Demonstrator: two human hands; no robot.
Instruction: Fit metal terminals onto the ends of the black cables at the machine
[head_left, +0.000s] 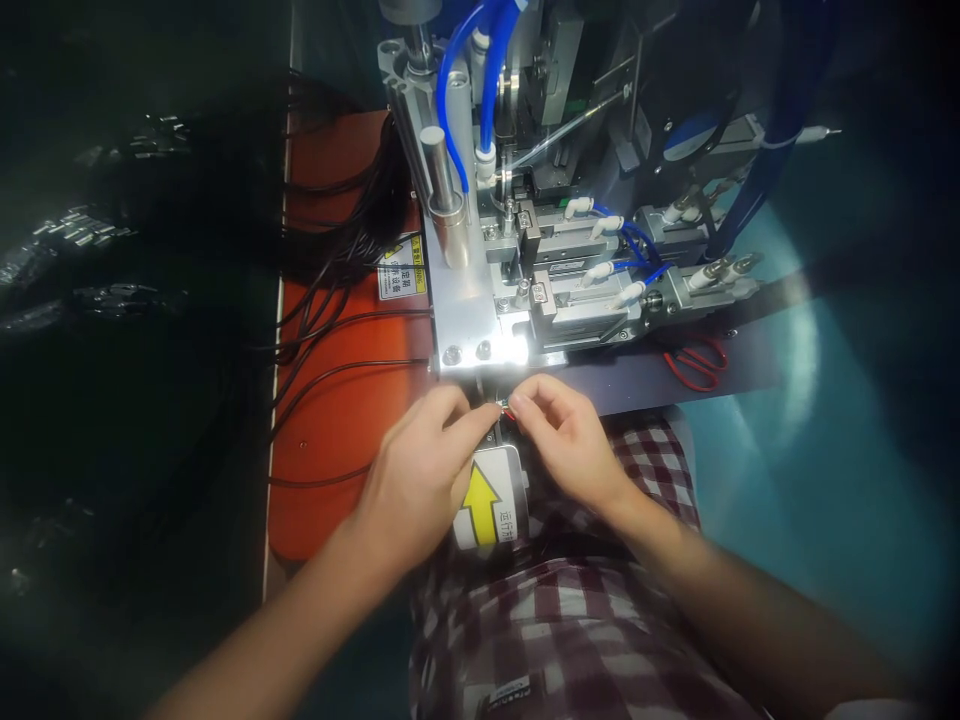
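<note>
My left hand (424, 460) is closed in a pinch, its thumb and finger tips meeting just in front of the machine's metal block. What those fingertips hold is too small to make out. Facing it, my right hand (568, 440) pinches a small red piece (510, 413), with bits of white and green beside it. The tips of both hands nearly touch around this piece. Below them is a white machine part (510, 500) with a yellow arrow (484, 505), partly covered by my left hand.
Ahead stands a metal machine (469, 300) with blue air tubes (487, 100) and white fittings (600, 270). Red-handled scissors or pliers (697, 365) lie on the dark plate at right. Black cables (330, 270) cross the orange surface (322, 430) at left, near a warning label (401, 270).
</note>
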